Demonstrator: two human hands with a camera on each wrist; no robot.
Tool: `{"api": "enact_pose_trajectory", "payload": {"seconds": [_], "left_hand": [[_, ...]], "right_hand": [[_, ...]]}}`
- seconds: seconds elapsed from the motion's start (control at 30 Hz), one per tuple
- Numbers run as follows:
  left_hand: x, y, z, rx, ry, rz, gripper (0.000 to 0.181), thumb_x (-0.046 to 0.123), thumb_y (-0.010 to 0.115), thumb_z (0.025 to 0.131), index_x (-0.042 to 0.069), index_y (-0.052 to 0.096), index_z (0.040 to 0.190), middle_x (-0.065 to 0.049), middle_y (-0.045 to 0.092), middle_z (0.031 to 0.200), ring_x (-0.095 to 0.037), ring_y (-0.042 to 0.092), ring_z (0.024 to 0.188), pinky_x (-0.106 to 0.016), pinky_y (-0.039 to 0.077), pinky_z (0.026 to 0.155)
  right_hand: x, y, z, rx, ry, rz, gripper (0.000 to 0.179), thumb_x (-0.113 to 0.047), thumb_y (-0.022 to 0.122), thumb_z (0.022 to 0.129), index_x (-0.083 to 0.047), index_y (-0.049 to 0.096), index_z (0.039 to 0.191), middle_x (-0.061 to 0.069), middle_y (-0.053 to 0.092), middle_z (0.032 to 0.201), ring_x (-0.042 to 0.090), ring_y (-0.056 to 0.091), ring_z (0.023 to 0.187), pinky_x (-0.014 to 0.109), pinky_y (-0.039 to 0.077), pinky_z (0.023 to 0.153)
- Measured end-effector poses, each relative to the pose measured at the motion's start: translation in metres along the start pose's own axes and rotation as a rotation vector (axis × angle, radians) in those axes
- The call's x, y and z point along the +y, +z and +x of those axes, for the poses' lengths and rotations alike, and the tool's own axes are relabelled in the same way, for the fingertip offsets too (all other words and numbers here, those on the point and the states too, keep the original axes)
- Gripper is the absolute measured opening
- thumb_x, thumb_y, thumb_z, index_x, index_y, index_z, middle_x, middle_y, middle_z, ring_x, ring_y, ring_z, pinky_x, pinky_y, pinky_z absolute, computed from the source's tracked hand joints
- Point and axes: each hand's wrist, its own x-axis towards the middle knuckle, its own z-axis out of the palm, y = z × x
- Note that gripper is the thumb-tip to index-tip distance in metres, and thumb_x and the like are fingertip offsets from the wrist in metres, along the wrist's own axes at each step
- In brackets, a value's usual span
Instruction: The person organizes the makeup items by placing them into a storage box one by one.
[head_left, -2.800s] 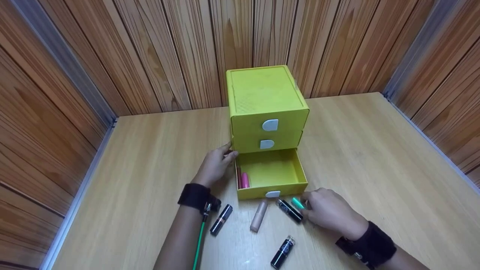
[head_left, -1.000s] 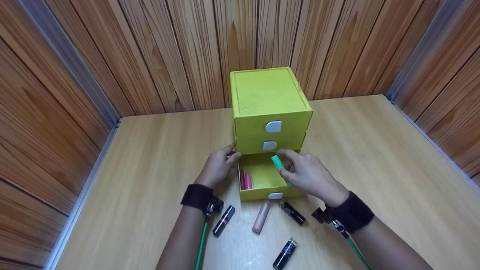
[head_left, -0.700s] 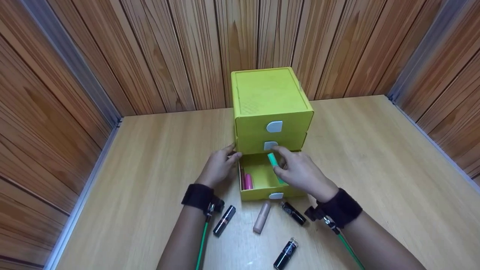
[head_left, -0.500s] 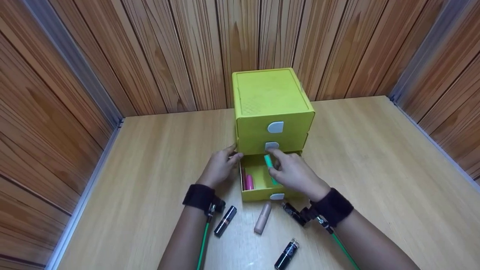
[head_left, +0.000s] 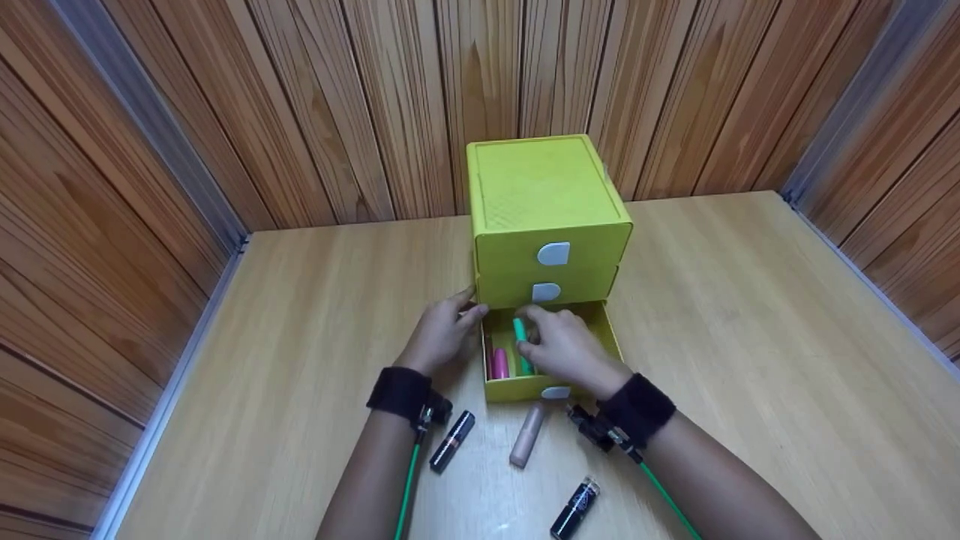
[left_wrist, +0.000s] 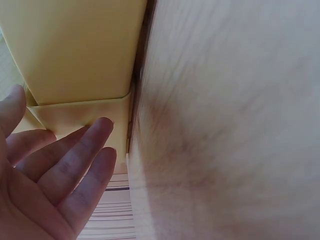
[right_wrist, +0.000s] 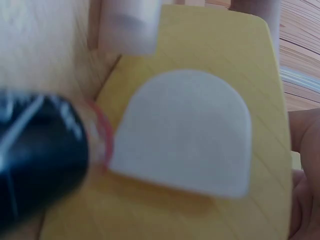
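Note:
My right hand [head_left: 566, 345] pinches a slim green lipstick tube [head_left: 521, 339] inside the pulled-out bottom drawer [head_left: 517, 388] of a yellow-green drawer box [head_left: 551, 184]. The tube stands slightly tilted, its lower end down by the drawer floor. At the drawer's left side lie a pink tube [head_left: 501, 364] and a dark red one [head_left: 490, 358]. My left hand [head_left: 435, 334] is at the box's left side, near the drawer; in the left wrist view its fingers [left_wrist: 82, 150] are extended beside the yellow wall. The right wrist view shows the drawer front with its white tab [right_wrist: 185, 132], not the fingers.
On the table in front of the drawer lie a beige tube [head_left: 527, 435], a black lipstick [head_left: 452, 441] at left and another black lipstick [head_left: 575, 508] nearer. One more black lipstick [head_left: 576, 414] is partly covered by the right wrist camera. Wood-panelled walls [head_left: 360, 112] enclose the table.
My right hand has picked the green lipstick tube off the table, brought it over the drawer, then moved it left and down toward the pink tube. The left hand has stayed at the box.

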Motion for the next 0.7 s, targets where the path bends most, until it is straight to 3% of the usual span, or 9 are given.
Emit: {"api": "enact_pose_trajectory", "payload": {"seconds": [0.33, 0.7], "left_hand": [[0.001, -0.001, 0.000, -0.008, -0.011, -0.010, 0.064, 0.046, 0.052, 0.099, 0.005, 0.040, 0.147, -0.010, 0.054, 0.139, -0.020, 0.048, 0.128, -0.034, 0.038, 0.107], [0.000, -0.001, -0.001, -0.007, -0.014, -0.009, 0.063, 0.046, 0.053, 0.099, 0.008, 0.040, 0.148, -0.009, 0.055, 0.138, -0.020, 0.050, 0.126, -0.035, 0.037, 0.107]], "right_hand": [[0.001, 0.011, 0.007, -0.031, 0.010, -0.081, 0.046, -0.017, 0.074, 0.084, -0.004, 0.061, 0.126, -0.005, 0.057, 0.065, 0.013, 0.053, 0.056, 0.030, 0.045, 0.051], [0.000, 0.014, 0.011, -0.123, 0.031, -0.130, 0.048, -0.023, 0.078, 0.081, -0.003, 0.064, 0.123, -0.004, 0.059, 0.072, 0.017, 0.055, 0.064, 0.032, 0.046, 0.057]]}}
